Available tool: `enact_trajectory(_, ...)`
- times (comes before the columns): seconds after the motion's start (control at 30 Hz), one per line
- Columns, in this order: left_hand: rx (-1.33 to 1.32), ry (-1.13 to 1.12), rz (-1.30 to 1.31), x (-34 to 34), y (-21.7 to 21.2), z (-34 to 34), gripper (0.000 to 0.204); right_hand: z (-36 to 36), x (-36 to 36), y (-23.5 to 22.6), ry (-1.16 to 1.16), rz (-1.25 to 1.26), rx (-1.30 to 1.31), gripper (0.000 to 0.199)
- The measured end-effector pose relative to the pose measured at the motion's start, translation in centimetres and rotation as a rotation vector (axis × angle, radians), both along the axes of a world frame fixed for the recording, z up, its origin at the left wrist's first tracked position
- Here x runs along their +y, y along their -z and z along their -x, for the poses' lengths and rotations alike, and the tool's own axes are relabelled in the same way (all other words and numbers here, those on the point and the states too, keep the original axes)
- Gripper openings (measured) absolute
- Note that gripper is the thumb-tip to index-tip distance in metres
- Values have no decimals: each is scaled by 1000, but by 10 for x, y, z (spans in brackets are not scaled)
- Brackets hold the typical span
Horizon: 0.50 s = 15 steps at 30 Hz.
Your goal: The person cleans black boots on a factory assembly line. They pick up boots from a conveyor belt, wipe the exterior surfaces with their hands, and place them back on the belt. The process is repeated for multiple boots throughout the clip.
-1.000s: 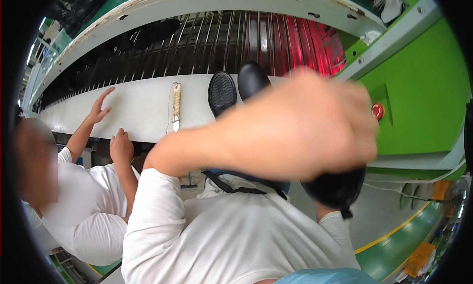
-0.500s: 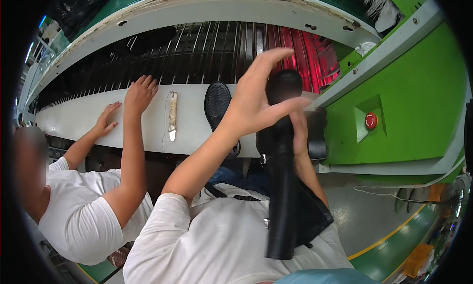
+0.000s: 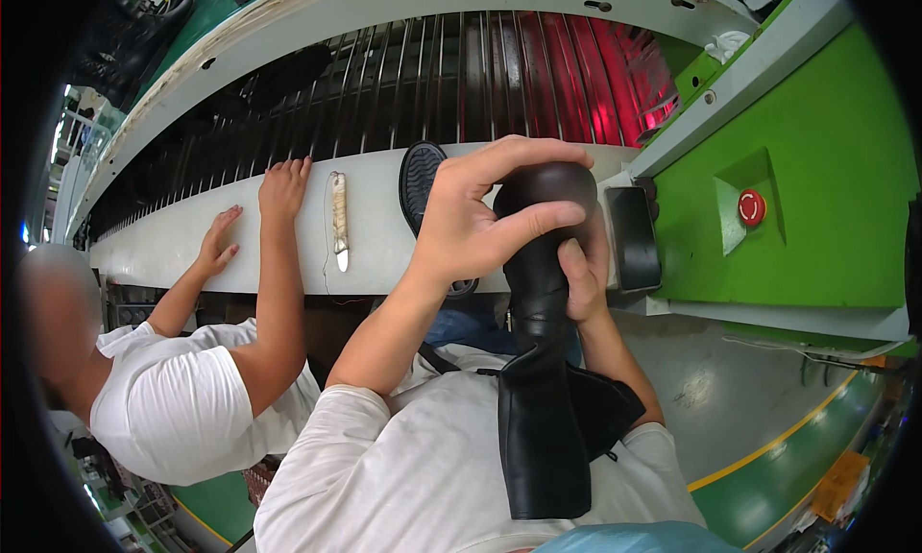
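A black leather boot (image 3: 540, 284) hangs in front of my chest, its rounded toe pointing away and its tall shaft folding down toward me. My left hand (image 3: 480, 217) curls over the toe from the left, thumb across the top and fingers along the far side. From the right and below, my right hand (image 3: 588, 275) grips the foot part, its thumb up along the side; its other fingers are mostly hidden. Left of the boot, a black ridged sole (image 3: 421, 180) lies on the white ledge (image 3: 370, 255), partly behind my left wrist.
A tool with a wrapped handle and pale tip (image 3: 340, 217) lies on the ledge, left of the sole. A co-worker's hands (image 3: 285, 190) rest further left. Beyond runs a roller conveyor (image 3: 403, 83), lit red at right. A green machine housing (image 3: 816, 207) carries a red button (image 3: 751, 207).
My left hand has closed from a spread pose beside the toe onto the toe itself. The boot's toe has come nearer, and its shaft has folded more. The whole view has shifted slightly.
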<state>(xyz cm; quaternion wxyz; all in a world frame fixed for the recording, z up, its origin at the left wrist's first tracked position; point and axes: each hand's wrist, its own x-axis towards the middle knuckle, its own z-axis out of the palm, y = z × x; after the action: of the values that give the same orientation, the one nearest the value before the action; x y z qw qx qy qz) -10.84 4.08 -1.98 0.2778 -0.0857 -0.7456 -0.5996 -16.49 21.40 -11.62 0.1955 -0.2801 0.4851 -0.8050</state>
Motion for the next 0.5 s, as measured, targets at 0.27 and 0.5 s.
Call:
enact_trajectory(0.27, -40, -106, -59, -8, 10, 20, 43, 22, 9, 49, -300, -48, -156, 87)
enact_trajectory(0.5, -176, -403, -87, -73, 70, 25, 50, 24, -4, 59, -398, 152, -894, 98)
